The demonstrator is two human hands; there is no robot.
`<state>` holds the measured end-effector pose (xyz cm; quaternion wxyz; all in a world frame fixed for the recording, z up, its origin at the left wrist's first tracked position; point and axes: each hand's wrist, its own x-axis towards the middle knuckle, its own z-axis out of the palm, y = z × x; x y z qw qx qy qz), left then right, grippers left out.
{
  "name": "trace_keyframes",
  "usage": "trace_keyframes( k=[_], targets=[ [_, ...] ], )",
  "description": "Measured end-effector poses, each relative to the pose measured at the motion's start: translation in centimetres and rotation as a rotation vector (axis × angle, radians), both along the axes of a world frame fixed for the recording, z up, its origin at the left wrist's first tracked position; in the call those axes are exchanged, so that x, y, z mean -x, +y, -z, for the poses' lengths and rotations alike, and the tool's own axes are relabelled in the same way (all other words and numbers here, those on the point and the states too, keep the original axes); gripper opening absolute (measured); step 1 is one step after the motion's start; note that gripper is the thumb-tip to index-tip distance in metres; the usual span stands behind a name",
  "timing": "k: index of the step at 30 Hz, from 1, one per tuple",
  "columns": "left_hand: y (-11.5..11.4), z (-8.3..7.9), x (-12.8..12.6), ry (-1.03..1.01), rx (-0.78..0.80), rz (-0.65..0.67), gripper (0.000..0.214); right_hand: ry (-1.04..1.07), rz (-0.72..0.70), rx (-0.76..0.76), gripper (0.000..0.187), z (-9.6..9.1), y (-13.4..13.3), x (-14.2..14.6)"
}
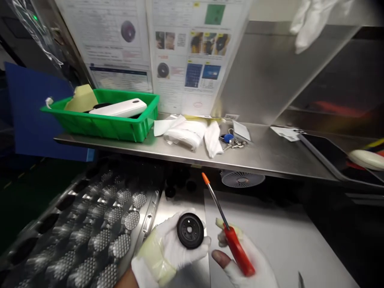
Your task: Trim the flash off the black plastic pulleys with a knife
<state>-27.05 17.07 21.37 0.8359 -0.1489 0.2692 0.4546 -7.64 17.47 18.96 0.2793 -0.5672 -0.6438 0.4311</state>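
Observation:
My left hand (172, 244), in a white glove with a pale yellow band at the wrist, holds a black round wheel-like part (190, 231). The part has a small centre hole and a raised rim, and its face is turned up towards me. In my right hand (246, 256), also white-gloved but with a bare thumb tip, is a red-handled screwdriver (238, 250). Its metal shaft slants up and left to an orange tip, which is apart from the black part. Yellow covers show on the right hand's fingers.
At left lies a clear plastic tray (102, 240) with rows of round pockets. A metal shelf (264, 152) crosses above, bearing a green bin (120, 126), white cloths (189, 134), keys (237, 143) and a dark tablet-like panel (327, 154). A small fan (243, 179) sits under the shelf.

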Motion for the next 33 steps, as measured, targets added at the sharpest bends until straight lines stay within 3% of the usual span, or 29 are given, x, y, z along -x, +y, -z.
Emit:
trace_keyframes(
  k=[3, 6, 11, 20, 27, 30, 33],
  targets=[
    [-1.3, -1.8, -2.6, -0.018, -0.056, 0.046, 0.029, 0.100, -0.077, -0.092, 0.042, -3.1, 0.7, -0.4],
    [-2.9, -3.1, -4.6, -0.050, -0.129, 0.042, 0.034, 0.093, -0.148, -0.068, 0.038, -6.0, 0.6, -0.7],
    [-5.1, -4.2, -7.3, -0.082, -0.139, 0.019, 0.038, 0.030, -0.252, -0.069, 0.029, -8.7, -0.2, -1.3],
    [-6.7, -6.0, -10.6, -0.050, -0.263, 0.023, 0.031, 0.028, -0.186, -0.192, 0.033, -9.3, -1.8, -3.9],
    [-6.5, -5.3, -11.2, 0.009, -0.335, 0.090, 0.033, 0.160, -0.159, -0.393, 0.009, -8.4, -2.4, -5.2],
    [-6.3, -4.7, -11.3, 0.015, -0.353, 0.106, 0.033, 0.206, -0.152, -0.390, 0.007, -8.2, -2.6, -5.4],
    [-6.2, -4.6, -11.3, 0.004, -0.268, 0.074, 0.034, 0.247, -0.115, -0.343, 0.005, -7.9, -2.8, -5.7]
  ],
)
